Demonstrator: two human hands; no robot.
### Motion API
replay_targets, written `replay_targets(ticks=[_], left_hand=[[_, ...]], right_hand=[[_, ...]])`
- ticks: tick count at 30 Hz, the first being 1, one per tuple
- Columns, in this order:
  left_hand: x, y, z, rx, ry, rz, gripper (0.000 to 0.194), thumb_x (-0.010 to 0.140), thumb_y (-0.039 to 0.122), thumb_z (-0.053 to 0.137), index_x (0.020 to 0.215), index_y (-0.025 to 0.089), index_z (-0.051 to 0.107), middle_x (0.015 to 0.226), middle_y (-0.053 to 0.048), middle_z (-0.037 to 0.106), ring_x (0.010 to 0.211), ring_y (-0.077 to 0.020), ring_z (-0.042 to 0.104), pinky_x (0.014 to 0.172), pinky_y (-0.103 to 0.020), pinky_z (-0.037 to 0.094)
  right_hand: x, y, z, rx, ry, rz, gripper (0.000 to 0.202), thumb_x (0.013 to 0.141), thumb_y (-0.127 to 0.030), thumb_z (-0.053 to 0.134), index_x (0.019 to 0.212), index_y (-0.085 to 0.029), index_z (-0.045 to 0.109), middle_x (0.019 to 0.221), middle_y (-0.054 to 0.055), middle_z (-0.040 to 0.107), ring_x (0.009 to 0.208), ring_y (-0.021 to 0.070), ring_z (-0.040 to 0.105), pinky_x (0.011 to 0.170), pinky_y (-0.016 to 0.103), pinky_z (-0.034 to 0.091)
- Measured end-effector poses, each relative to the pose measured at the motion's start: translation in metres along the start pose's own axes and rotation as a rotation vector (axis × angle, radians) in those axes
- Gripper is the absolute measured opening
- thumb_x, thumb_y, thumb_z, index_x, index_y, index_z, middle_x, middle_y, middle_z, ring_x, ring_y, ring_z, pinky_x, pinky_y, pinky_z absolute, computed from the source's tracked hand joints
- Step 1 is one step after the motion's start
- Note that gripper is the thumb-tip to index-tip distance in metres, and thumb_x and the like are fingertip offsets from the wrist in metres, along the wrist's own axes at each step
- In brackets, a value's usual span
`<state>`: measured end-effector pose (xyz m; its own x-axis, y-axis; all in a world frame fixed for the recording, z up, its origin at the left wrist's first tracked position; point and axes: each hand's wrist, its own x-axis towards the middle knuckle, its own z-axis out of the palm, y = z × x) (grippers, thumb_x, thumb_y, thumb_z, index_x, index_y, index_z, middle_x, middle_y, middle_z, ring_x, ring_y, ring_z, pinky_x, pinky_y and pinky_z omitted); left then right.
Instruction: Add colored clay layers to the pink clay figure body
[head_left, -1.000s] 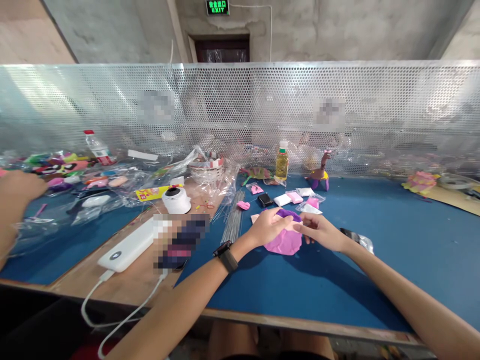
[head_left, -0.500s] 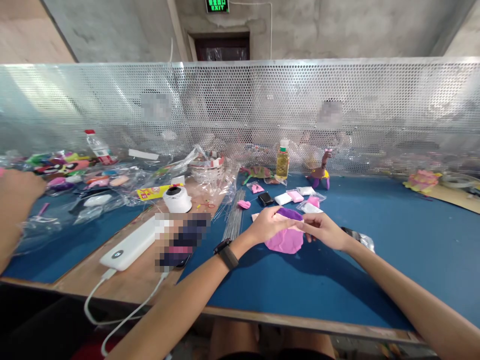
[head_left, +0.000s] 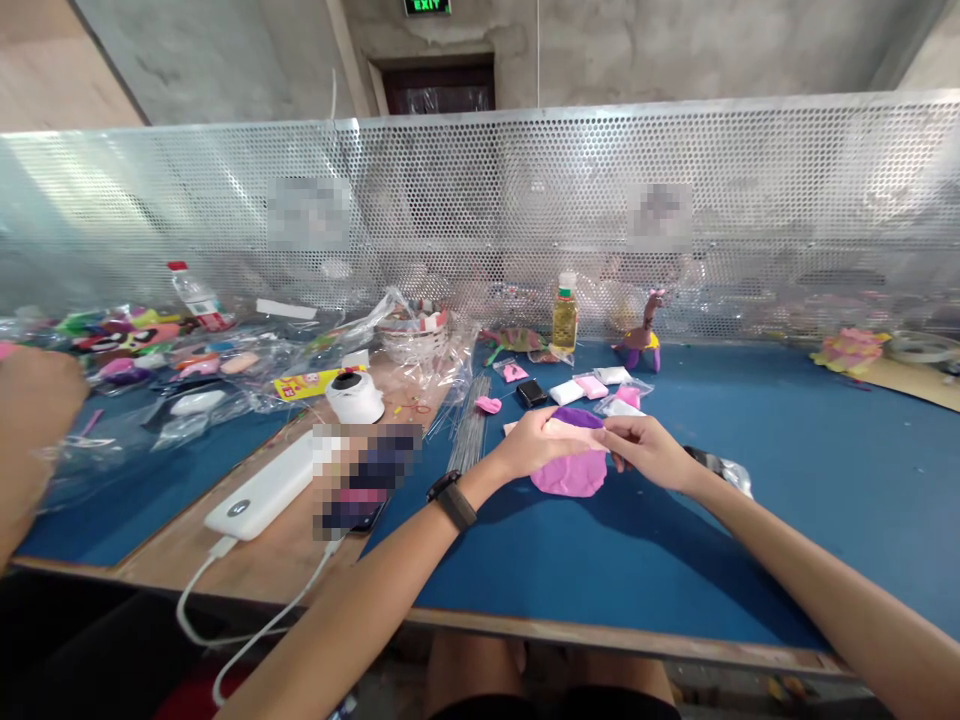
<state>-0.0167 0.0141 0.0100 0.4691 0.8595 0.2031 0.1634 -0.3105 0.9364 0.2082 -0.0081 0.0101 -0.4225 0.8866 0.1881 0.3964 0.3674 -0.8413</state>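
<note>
A piece of modelling clay (head_left: pixel 570 476) is held above the blue table, its lower part a flat pink round sheet. Purple clay (head_left: pixel 577 416) shows at its top edge, with a pale pink band (head_left: pixel 576 434) across the middle. My left hand (head_left: pixel 532 446) grips the left side, fingers closed and partly hidden behind it. At the right edge, my right hand (head_left: pixel 651 456) pinches the pale band between thumb and fingers. Just beyond lie white and pink clay packets (head_left: pixel 591 387) and a small black box (head_left: pixel 531 393).
Thin wires (head_left: pixel 469 430) and a pink clay bit (head_left: pixel 488 405) lie left of my hands. Farther left are a power bank (head_left: pixel 262 490) with cables and a white spool (head_left: pixel 355 398). An oil bottle (head_left: pixel 564 318) and clay animal (head_left: pixel 643 340) stand behind. Another person's arm (head_left: pixel 34 430) reaches in left.
The view has shifted slightly. Both hands keep hold of the clay piece, and my right fingers have moved a little along its pale band.
</note>
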Motion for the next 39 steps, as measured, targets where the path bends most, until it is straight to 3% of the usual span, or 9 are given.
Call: replay_targets(ticks=[8,13,17,22,28,39], left_hand=[[-0.001,-0.002,0.001,-0.044,-0.006,-0.031,0.046,0.072,0.035,0.087,0.109,0.012,0.072,0.104,-0.01,0.076,0.091,-0.0221,0.069,0.077,-0.029,0.052],[0.002,-0.011,0.0,-0.103,0.002,-0.072,0.046,0.072,0.039,0.086,0.106,0.013,0.073,0.106,-0.01,0.076,0.096,-0.0239,0.069,0.083,-0.031,0.052],[0.005,-0.017,0.0,-0.17,0.037,-0.055,0.05,0.072,0.039,0.086,0.112,0.012,0.071,0.109,-0.011,0.075,0.097,-0.0232,0.068,0.084,-0.031,0.052],[0.007,-0.02,-0.002,-0.152,0.093,-0.089,0.044,0.077,0.049,0.079,0.099,0.011,0.072,0.093,-0.007,0.073,0.08,-0.0167,0.063,0.07,-0.026,0.046],[0.011,-0.025,-0.004,-0.327,0.157,-0.1,0.05,0.073,0.055,0.081,0.098,0.013,0.072,0.092,-0.006,0.071,0.079,-0.0155,0.06,0.069,-0.026,0.044],[0.012,-0.021,-0.003,-0.425,0.15,-0.084,0.047,0.074,0.053,0.083,0.097,0.013,0.072,0.087,-0.004,0.069,0.074,-0.013,0.058,0.067,-0.025,0.042]], right_hand=[[0.0,0.0,0.0,-0.038,0.03,-0.006,0.047,0.098,-0.059,0.052,0.076,-0.019,0.063,0.056,-0.002,0.056,0.053,0.013,0.053,0.053,0.026,0.036],[0.001,0.002,0.001,-0.005,0.088,0.001,0.049,0.096,-0.063,0.052,0.073,-0.02,0.058,0.057,-0.002,0.057,0.053,0.0133,0.055,0.052,0.026,0.037],[0.002,0.006,0.001,0.041,0.034,0.041,0.049,0.092,-0.065,0.058,0.074,-0.02,0.059,0.058,-0.001,0.059,0.053,0.0138,0.056,0.051,0.025,0.039],[0.002,0.005,-0.001,0.033,0.081,0.054,0.053,0.091,-0.066,0.06,0.066,-0.019,0.058,0.055,0.0,0.06,0.05,0.0121,0.053,0.049,0.024,0.038],[0.003,-0.006,-0.003,0.295,0.106,0.154,0.058,0.079,-0.077,0.065,0.072,-0.019,0.061,0.059,0.0,0.06,0.052,0.0128,0.058,0.046,0.024,0.044],[0.005,0.004,0.004,0.758,0.088,0.33,0.051,0.068,-0.063,0.085,0.081,-0.018,0.065,0.065,-0.002,0.06,0.051,0.0083,0.053,0.04,0.018,0.033]])
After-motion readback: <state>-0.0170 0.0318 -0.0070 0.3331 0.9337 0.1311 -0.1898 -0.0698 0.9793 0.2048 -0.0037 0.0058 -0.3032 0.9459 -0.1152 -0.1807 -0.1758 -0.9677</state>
